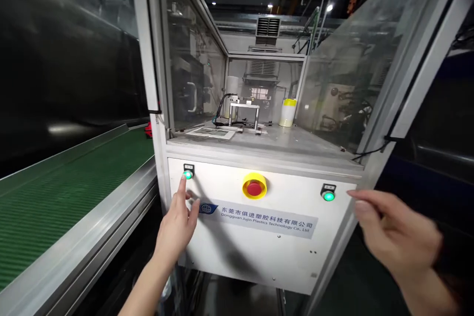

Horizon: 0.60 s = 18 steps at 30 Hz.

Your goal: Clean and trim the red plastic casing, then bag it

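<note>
My left hand (179, 224) reaches up to the white front panel (229, 252) of a machine. Its index finger is stretched out, with the tip on the lit green push button (188, 174) at the left; the thumb stands apart and the palm holds nothing. To the right of the panel, my right hand (396, 237) points its index finger toward a second lit green button (329, 196), with a gap between them. Its thumb lies close under that finger, the other fingers are partly hidden, and no object shows in it. A red emergency stop button (254, 188) in a yellow ring sits between the green ones.
Above the panel, a metal fixture (244, 106) and a white bottle with a yellow top (287, 112) stand on the machine's grey worktop (281, 140). Clear side panels in metal frames enclose it. A green conveyor belt (74, 182) runs along the left.
</note>
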Available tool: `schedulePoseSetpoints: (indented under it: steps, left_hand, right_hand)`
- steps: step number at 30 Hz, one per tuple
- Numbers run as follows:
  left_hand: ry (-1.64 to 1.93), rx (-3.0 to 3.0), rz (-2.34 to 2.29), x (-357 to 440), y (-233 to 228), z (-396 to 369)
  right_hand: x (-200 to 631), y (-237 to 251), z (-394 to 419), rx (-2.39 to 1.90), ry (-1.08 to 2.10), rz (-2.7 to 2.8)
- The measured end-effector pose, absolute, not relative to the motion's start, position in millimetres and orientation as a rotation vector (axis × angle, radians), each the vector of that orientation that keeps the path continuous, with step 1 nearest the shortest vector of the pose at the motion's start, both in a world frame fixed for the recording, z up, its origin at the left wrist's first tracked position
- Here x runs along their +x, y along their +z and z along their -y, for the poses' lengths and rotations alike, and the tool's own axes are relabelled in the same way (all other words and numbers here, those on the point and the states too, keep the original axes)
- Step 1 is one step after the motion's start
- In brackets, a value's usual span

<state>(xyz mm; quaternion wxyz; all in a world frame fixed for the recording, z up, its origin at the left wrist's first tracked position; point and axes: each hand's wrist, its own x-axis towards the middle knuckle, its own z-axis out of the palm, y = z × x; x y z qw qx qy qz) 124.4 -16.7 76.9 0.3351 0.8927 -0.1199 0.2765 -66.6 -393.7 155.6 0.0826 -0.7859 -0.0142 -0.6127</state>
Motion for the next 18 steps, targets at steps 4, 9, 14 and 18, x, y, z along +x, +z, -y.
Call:
schedulePoseSetpoints:
  steps: [4, 9, 14, 18]
  left_hand:
    - [0.825, 2.413, 0.314, 138.4, 71.4, 24.8]
    - [0.851, 2.386, 0.272, 141.1, 64.4, 30.9]
    - [0.741, 2.287, 0.141, 136.0, 67.9, 33.9]
    - [0.511, 2.194, 0.060, 126.0, 85.3, 28.0]
  right_hand:
    - [-27.1, 73.3, 425.5, -2.690, -1.595, -0.054]
    - [-5.2, 37.4, 444.1, -2.623, -1.886, 0.012]
    - [-2.7, 41.0, 435.4, -2.617, -2.140, -0.098]
    - [-6.3, 35.2, 420.6, -2.667, -1.983, -0.324]
